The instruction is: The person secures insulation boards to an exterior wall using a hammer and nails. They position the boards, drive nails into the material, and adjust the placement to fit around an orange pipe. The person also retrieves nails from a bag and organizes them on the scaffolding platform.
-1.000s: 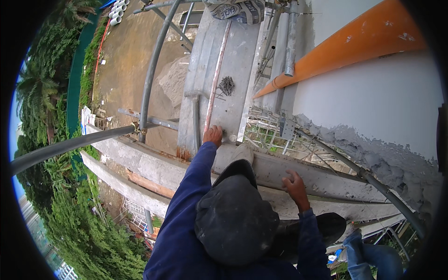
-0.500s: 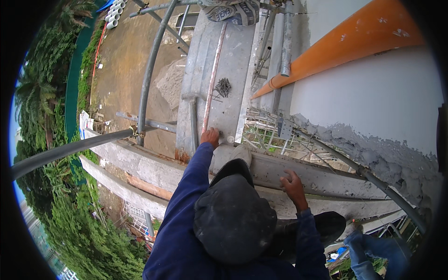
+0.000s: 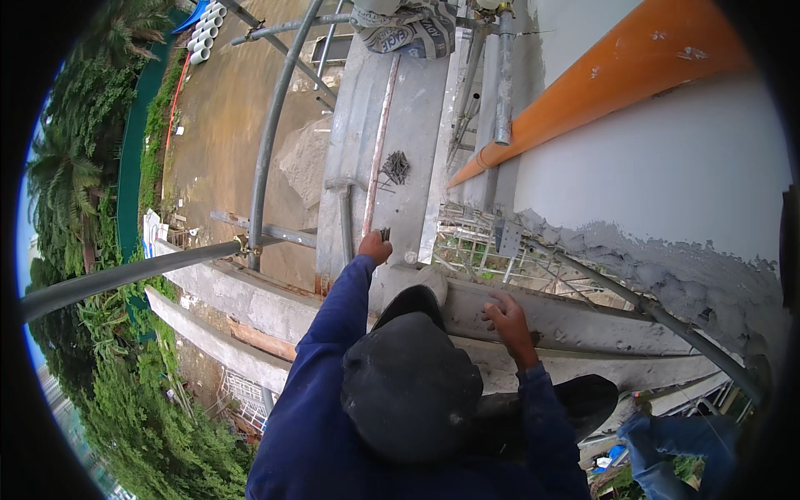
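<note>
High on the scaffold, my left hand point(image 3: 374, 247) closed on a small dark tool point(image 3: 385, 234) at the metal plank point(image 3: 400, 125), my right hand point(image 3: 506, 321) spread on the concrete ledge point(image 3: 583, 321) — one slip could drop it.

Outdoor daylight. Grey rendered wall point(image 3: 667, 167) at right with orange pipe point(image 3: 600, 79); scaffold tubes point(image 3: 271, 142); trees point(image 3: 75, 167) at left.
</note>
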`<action>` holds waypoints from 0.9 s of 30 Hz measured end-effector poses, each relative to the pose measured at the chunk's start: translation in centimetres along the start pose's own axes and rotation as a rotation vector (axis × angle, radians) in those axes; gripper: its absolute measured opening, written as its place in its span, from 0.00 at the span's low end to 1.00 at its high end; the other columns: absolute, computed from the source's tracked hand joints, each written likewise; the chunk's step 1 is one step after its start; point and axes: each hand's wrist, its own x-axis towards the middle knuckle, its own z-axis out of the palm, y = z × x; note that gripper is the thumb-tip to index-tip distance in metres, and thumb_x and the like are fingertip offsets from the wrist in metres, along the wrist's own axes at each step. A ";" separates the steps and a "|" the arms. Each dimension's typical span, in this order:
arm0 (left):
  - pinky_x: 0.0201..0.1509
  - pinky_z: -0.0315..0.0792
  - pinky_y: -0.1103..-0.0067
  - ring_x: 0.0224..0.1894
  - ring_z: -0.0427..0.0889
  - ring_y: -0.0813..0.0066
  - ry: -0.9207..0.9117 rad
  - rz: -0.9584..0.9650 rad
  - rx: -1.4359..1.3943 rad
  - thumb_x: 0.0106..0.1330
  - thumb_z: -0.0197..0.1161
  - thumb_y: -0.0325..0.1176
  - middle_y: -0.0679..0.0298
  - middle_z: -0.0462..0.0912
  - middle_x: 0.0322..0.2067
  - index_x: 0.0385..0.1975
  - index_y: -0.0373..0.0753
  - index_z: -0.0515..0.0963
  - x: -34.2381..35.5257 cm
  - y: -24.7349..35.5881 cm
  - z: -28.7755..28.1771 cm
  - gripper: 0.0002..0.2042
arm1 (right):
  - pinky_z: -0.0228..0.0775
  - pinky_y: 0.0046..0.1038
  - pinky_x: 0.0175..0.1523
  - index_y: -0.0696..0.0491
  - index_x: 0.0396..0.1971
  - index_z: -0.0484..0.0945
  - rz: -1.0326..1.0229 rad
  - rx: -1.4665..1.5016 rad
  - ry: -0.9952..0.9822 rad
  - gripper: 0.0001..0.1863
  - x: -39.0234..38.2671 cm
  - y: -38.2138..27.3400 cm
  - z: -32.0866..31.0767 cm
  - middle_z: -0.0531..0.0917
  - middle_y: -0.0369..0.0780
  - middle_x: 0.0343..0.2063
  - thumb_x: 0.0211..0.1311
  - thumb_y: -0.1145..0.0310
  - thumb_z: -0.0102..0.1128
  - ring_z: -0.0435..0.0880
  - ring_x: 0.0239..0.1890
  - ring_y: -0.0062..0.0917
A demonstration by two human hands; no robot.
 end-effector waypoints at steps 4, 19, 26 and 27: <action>0.33 0.74 0.71 0.27 0.81 0.67 -0.437 -0.080 -0.700 0.55 0.61 0.31 0.55 0.82 0.26 0.29 0.27 0.77 -3.8 11.6 -8.2 0.11 | 0.73 0.28 0.47 0.58 0.60 0.69 -0.131 0.268 -0.087 0.28 4.0 -3.1 3.4 0.81 0.40 0.43 0.70 0.52 0.53 0.80 0.46 0.23; 0.50 0.74 0.62 0.46 0.77 0.42 0.015 0.735 -0.112 0.59 0.55 0.26 0.43 0.79 0.35 0.44 0.26 0.75 -12.1 25.8 -11.6 0.14 | 0.74 0.32 0.52 0.54 0.42 0.76 -0.187 1.350 -0.254 0.24 7.5 -11.0 9.0 0.82 0.43 0.39 0.75 0.49 0.38 0.82 0.42 0.30; 0.42 0.77 0.68 0.36 0.80 0.56 0.165 0.765 -0.176 0.63 0.53 0.23 0.52 0.80 0.34 0.47 0.27 0.77 -11.2 25.5 -14.0 0.14 | 0.75 0.33 0.49 0.54 0.43 0.77 -0.194 1.307 -0.287 0.27 8.2 -10.8 9.2 0.84 0.41 0.35 0.75 0.46 0.37 0.83 0.39 0.30; 0.40 0.77 0.69 0.33 0.80 0.59 0.107 0.724 -0.225 0.63 0.53 0.23 0.52 0.80 0.33 0.47 0.29 0.78 -11.2 25.8 -15.4 0.14 | 0.75 0.32 0.49 0.55 0.43 0.77 -0.210 1.285 -0.304 0.28 8.6 -10.0 8.8 0.84 0.40 0.34 0.75 0.45 0.36 0.83 0.39 0.30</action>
